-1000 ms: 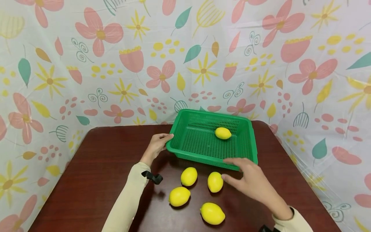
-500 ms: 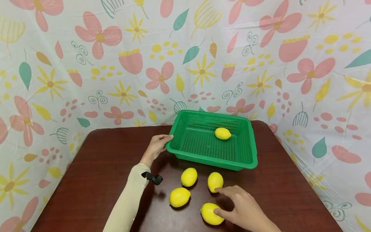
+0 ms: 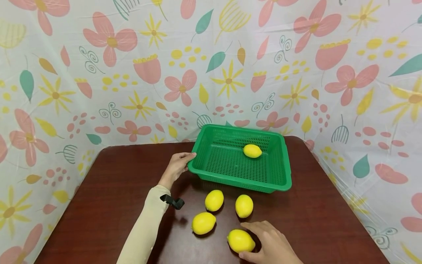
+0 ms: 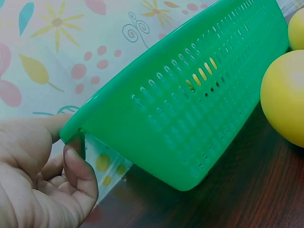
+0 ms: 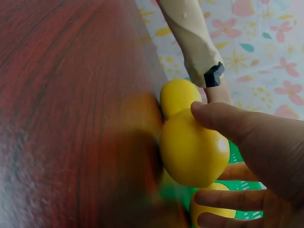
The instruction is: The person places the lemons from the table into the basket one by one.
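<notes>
In the head view my left hand (image 3: 175, 168) grips the left rim of a green plastic basket (image 3: 239, 185). The left wrist view shows the thumb over the rim and curled fingers (image 4: 78, 173) under it. One lemon (image 3: 252, 151) lies inside the basket. At the front, my right hand (image 3: 268, 242) spreads around the nearest lemon (image 3: 240, 241), thumb on its near side, index finger beyond its far side. In the right wrist view the thumb lies against that lemon (image 5: 194, 149) and the other fingers are fairly straight. The lemon rests on the table.
Three more lemons lie between basket and right hand: a back-left lemon (image 3: 214, 200), a front-left lemon (image 3: 203, 223) and a right lemon (image 3: 244, 206). The dark wooden table (image 3: 115, 190) meets a flower-patterned sheet (image 3: 184, 88) behind and at both sides.
My right hand has moved from near the basket's front rim toward me, down to the nearest lemon. My left hand stays on the basket rim, and the lemons have not moved.
</notes>
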`<state>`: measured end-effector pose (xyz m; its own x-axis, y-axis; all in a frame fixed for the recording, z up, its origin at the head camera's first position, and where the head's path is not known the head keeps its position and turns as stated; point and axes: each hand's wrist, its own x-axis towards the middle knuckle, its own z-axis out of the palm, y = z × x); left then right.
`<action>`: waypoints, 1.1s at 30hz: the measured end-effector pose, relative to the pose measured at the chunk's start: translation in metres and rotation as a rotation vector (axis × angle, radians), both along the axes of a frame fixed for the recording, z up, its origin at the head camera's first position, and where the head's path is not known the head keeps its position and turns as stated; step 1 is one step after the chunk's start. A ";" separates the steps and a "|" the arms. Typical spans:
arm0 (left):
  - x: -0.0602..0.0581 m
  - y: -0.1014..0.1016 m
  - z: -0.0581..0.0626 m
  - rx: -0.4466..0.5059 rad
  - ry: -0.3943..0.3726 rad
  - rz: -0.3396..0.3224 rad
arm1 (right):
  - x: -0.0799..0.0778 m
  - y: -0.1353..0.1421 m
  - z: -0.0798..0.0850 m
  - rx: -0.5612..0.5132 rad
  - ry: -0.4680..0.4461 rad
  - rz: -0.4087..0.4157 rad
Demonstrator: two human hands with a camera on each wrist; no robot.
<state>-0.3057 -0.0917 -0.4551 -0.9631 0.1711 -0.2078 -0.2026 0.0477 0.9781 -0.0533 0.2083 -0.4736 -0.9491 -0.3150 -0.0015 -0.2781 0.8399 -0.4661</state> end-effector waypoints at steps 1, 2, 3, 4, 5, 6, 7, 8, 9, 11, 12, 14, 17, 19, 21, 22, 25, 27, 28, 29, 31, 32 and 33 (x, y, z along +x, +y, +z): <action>0.000 0.000 0.000 0.001 0.000 0.000 | 0.000 -0.001 -0.001 -0.003 0.008 0.006; 0.001 0.000 0.000 0.002 -0.001 0.001 | 0.000 -0.001 -0.002 -0.008 0.012 0.011; 0.001 0.000 0.001 0.004 -0.003 0.000 | 0.000 -0.001 -0.003 -0.012 0.019 0.017; 0.002 0.000 0.001 0.006 -0.005 0.002 | 0.001 -0.001 -0.004 -0.016 0.026 0.024; 0.002 0.000 0.001 0.009 -0.008 0.003 | 0.001 -0.001 -0.004 -0.022 0.028 0.031; 0.002 0.001 0.001 0.011 -0.009 0.002 | 0.001 -0.001 -0.005 -0.025 0.032 0.037; 0.002 0.001 0.002 0.012 -0.008 0.002 | 0.001 -0.001 -0.006 -0.027 0.036 0.040; 0.002 0.001 0.002 0.013 -0.008 0.001 | 0.001 -0.001 -0.007 -0.032 0.036 0.042; 0.002 0.001 0.002 0.014 -0.007 0.001 | 0.001 -0.001 -0.007 -0.035 0.034 0.042; 0.002 0.001 0.001 0.017 -0.005 0.001 | 0.001 -0.001 -0.007 -0.039 0.026 0.037; 0.001 0.001 0.001 0.019 -0.005 0.001 | 0.001 -0.001 -0.007 -0.039 0.020 0.034; 0.001 0.001 0.001 0.022 -0.004 0.001 | 0.001 -0.002 -0.007 -0.043 0.002 0.028; 0.000 0.001 0.000 0.020 -0.002 -0.001 | 0.001 -0.003 -0.007 -0.046 -0.004 0.021; 0.000 0.001 -0.001 0.015 0.001 -0.002 | 0.001 -0.003 -0.007 -0.046 0.004 0.016; 0.000 0.001 -0.001 0.010 0.002 -0.002 | 0.002 -0.003 -0.007 -0.043 0.020 0.012; 0.000 0.001 -0.001 0.009 0.002 -0.002 | 0.002 -0.003 -0.007 -0.042 0.025 0.011; 0.000 0.001 -0.001 0.005 0.002 -0.002 | 0.002 -0.004 -0.007 -0.043 0.044 0.013; 0.000 0.000 0.000 0.008 0.006 -0.005 | 0.002 -0.003 -0.006 -0.048 0.058 0.013; 0.001 0.000 0.000 0.008 0.010 -0.005 | 0.001 -0.003 -0.005 -0.051 0.069 0.014; 0.003 0.000 0.003 0.006 0.008 -0.014 | 0.001 -0.002 -0.004 -0.052 0.084 0.015; 0.003 -0.001 0.004 -0.003 0.007 -0.023 | 0.000 -0.001 -0.002 -0.042 0.110 0.016; 0.003 -0.001 0.005 -0.003 0.007 -0.027 | 0.000 -0.001 0.000 -0.036 0.128 0.012; 0.002 0.000 0.005 -0.004 0.009 -0.029 | 0.000 -0.001 0.002 -0.028 0.152 0.012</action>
<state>-0.3033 -0.0920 -0.4503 -0.9595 0.1981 -0.2002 -0.1925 0.0577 0.9796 -0.0536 0.2074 -0.4721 -0.9339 -0.3242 0.1510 -0.3571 0.8233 -0.4412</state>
